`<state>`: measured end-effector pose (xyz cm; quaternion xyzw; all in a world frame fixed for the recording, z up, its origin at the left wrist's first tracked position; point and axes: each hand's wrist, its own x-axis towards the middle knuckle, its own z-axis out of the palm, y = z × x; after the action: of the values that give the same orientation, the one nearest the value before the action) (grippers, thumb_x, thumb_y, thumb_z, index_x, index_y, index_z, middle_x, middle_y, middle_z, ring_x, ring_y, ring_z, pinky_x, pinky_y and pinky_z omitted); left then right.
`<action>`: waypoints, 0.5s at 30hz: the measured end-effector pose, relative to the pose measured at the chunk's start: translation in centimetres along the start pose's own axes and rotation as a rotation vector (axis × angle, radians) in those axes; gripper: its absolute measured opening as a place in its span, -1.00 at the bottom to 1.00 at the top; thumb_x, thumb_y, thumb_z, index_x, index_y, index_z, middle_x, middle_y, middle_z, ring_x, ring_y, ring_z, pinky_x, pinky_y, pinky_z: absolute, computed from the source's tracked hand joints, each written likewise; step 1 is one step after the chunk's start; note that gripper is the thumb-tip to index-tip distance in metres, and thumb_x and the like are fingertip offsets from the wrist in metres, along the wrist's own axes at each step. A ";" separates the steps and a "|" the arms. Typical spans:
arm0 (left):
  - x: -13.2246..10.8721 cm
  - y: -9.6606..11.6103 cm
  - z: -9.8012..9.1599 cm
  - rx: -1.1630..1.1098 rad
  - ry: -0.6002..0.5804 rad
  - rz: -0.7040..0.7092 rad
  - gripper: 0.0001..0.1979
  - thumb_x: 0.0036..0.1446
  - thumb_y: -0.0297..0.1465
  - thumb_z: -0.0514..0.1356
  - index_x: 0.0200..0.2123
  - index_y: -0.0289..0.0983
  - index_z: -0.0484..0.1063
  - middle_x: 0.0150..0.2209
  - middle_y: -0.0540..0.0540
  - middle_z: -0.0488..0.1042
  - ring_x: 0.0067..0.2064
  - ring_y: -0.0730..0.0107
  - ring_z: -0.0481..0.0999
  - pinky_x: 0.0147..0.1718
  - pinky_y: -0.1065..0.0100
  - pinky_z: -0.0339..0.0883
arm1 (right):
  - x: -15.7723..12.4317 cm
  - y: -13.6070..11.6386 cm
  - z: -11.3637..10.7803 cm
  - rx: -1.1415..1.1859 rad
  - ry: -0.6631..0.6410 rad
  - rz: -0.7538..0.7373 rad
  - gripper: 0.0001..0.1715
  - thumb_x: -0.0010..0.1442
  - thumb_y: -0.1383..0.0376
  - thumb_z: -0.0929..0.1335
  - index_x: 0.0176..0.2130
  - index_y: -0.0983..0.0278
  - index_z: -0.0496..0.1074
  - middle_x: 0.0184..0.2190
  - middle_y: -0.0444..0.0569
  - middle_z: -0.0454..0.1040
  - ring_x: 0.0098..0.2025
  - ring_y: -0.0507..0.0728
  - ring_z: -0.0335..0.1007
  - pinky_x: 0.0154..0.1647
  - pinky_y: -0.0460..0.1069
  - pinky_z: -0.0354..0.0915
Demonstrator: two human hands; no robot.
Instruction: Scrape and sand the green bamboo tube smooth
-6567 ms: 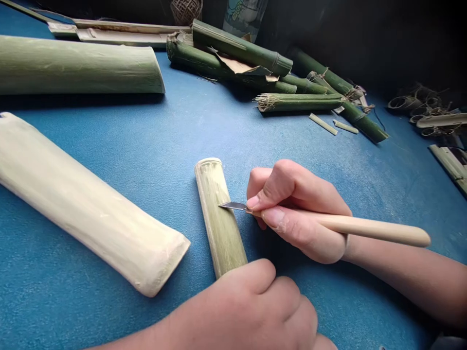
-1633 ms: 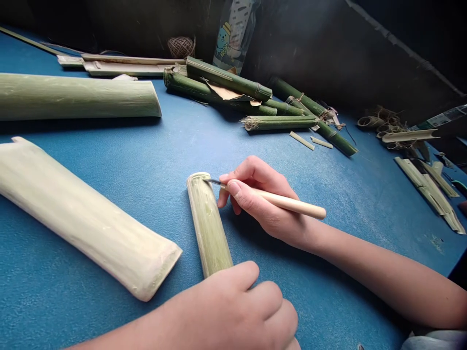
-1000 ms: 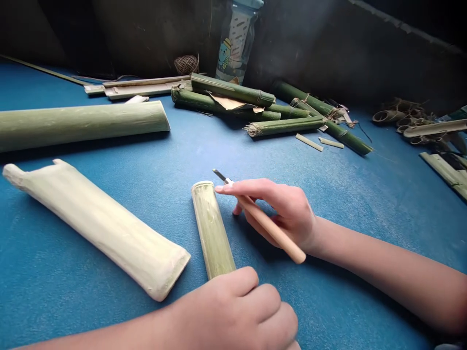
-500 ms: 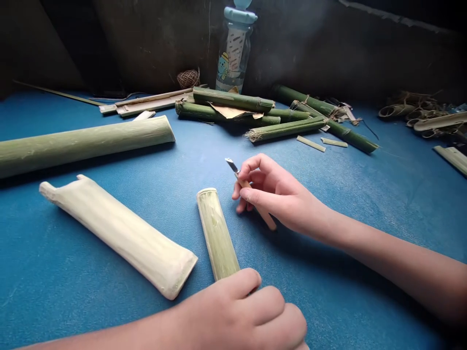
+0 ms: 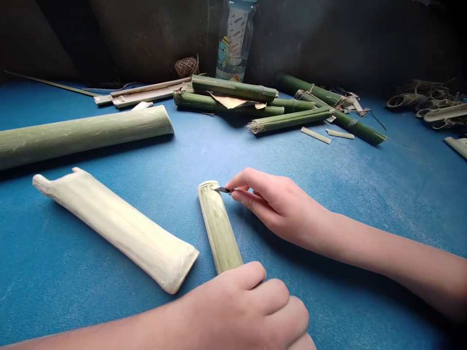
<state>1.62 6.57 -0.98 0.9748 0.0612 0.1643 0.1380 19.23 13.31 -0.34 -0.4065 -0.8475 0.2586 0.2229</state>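
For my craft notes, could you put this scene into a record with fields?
Left hand: closed over near end of narrow, pale green bamboo strip
Right hand: pinches slim, grey metal knife, tip at strip's far end
Left side: broad, cream bamboo piece, one end notched
Back: dark green bamboo tubes, round brown twine ball, clear cylindrical bottle
Surface: flat blue tabletop

I can read no word, number, brand or sign on my feed. The nearest thing to a label stands on the clear bottle [image 5: 237, 69] at the back of the desk [image 5: 365, 194]: a blue cartoon animal [image 5: 223, 52] in a yellow hat [image 5: 226, 41], with a yellow-green mark [image 5: 225, 61] by it too small for me to make out.
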 end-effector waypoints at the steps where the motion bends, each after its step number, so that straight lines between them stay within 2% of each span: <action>1: 0.0 0.0 0.0 0.007 0.008 -0.003 -0.74 0.42 -0.52 -0.05 -0.33 -0.23 0.32 -0.37 0.05 0.33 -0.39 0.34 0.25 -0.37 0.28 0.19 | 0.1 0.2 0.0 0.015 -0.010 -0.025 -0.84 0.43 0.33 0.24 -0.05 0.22 0.38 -0.18 -0.06 0.55 -0.21 0.07 0.45 -0.18 -0.05 0.31; 5: 0.0 0.0 -0.2 0.035 0.002 0.005 -0.77 0.42 -0.41 0.03 -0.35 -0.23 0.29 -0.38 0.03 0.32 -0.40 0.34 0.25 -0.38 0.28 0.17 | 0.5 1.0 0.0 0.163 -0.041 -0.097 -0.73 0.42 0.40 0.23 0.03 0.22 0.42 -0.02 -0.09 0.57 -0.05 0.04 0.49 -0.03 -0.07 0.33; 8: 0.2 0.0 -0.6 0.031 -0.047 0.029 -0.87 0.27 -0.39 0.18 -0.35 -0.24 0.30 -0.37 0.02 0.33 -0.39 0.35 0.25 -0.39 0.29 0.16 | 0.5 1.2 -0.2 0.208 -0.025 -0.079 -0.76 0.41 0.37 0.26 -0.01 0.26 0.47 -0.09 -0.10 0.59 -0.11 0.02 0.50 -0.08 -0.08 0.34; 10: 0.5 0.1 -0.8 0.018 -0.070 0.035 -0.85 0.22 -0.35 0.22 -0.36 -0.23 0.30 -0.37 0.01 0.33 -0.39 0.35 0.26 -0.39 0.29 0.15 | 0.4 1.2 -0.4 0.233 -0.031 -0.043 -0.78 0.40 0.33 0.29 -0.02 0.26 0.49 -0.12 -0.11 0.59 -0.13 0.04 0.50 -0.10 -0.07 0.33; 15: 1.2 0.5 -0.5 0.013 -0.070 -0.023 -0.77 0.24 -0.30 0.25 -0.41 -0.22 0.28 -0.39 0.01 0.36 -0.41 0.34 0.28 -0.43 0.27 0.12 | 0.4 1.3 -0.6 0.305 -0.038 0.035 -0.78 0.36 0.34 0.31 -0.06 0.26 0.53 -0.25 -0.15 0.58 -0.24 0.02 0.46 -0.21 -0.08 0.31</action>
<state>2.56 6.45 0.00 0.9800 0.0687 0.1282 0.1355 20.11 14.48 -0.65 -0.3775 -0.7951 0.3959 0.2617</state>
